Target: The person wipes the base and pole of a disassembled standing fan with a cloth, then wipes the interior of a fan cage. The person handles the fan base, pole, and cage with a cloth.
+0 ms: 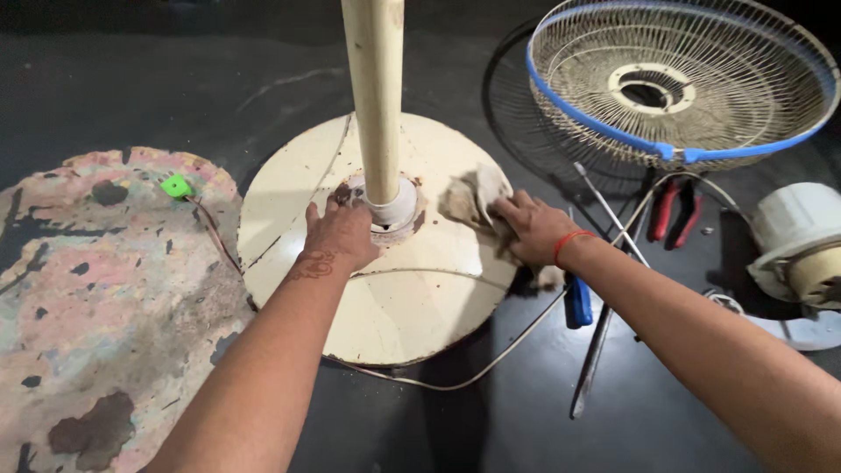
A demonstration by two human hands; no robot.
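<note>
A round cream fan base [394, 298] lies on the dark floor with a cream pole [375, 96] rising from its rusty centre collar [399, 215]. My left hand [340, 235] rests flat on the base, fingers against the collar's left side. My right hand [533, 226], with a red thread on its wrist, presses a dirty beige cloth [473, 197] onto the base just right of the pole.
A fan grille with a blue rim [674, 79] leans at the back right over a dark grille. Red-handled pliers [674, 210], a blue-handled screwdriver [576, 302], a metal rod, a white motor housing [802, 241] and a cord lie right. A worn patterned mat [96, 298] lies left.
</note>
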